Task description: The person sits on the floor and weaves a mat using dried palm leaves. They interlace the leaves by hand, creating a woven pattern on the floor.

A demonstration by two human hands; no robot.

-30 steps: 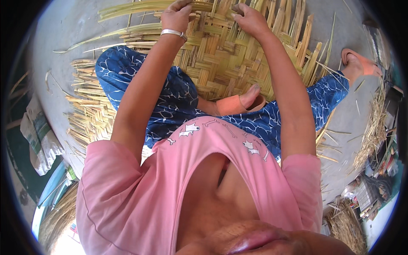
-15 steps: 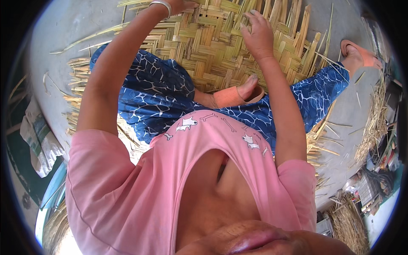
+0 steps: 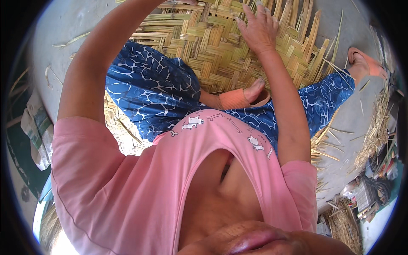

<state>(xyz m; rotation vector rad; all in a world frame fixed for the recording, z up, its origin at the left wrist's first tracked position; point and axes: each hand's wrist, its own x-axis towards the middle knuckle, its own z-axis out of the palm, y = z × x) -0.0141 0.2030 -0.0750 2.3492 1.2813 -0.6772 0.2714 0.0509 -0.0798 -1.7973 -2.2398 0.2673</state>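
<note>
A large woven mat [image 3: 212, 63] of flat yellow-green strips lies on the floor over and around my legs. My right hand [image 3: 260, 33] rests on its far part, fingers stretched out and apart on the weave, with nothing gripped. At the top edge, my left hand [image 3: 185, 1] is mostly cut off. Only a small part of it shows, over the mat's far left portion, and what its fingers do is hidden. Loose unwoven strip ends [image 3: 312, 36] stick out along the mat's far right side.
My legs in blue patterned trousers [image 3: 157, 89] and orange slippers [image 3: 234, 99] lie against the mat. Scattered straw [image 3: 369, 131] runs along the right side of the grey floor [image 3: 340, 106]. A straw bundle [image 3: 343, 225] sits at lower right, a pale sack [image 3: 39, 131] at left.
My left arm has reached farther forward and left, taking most of that hand out of view. My right hand has shifted slightly farther up the mat, its fingers more spread.
</note>
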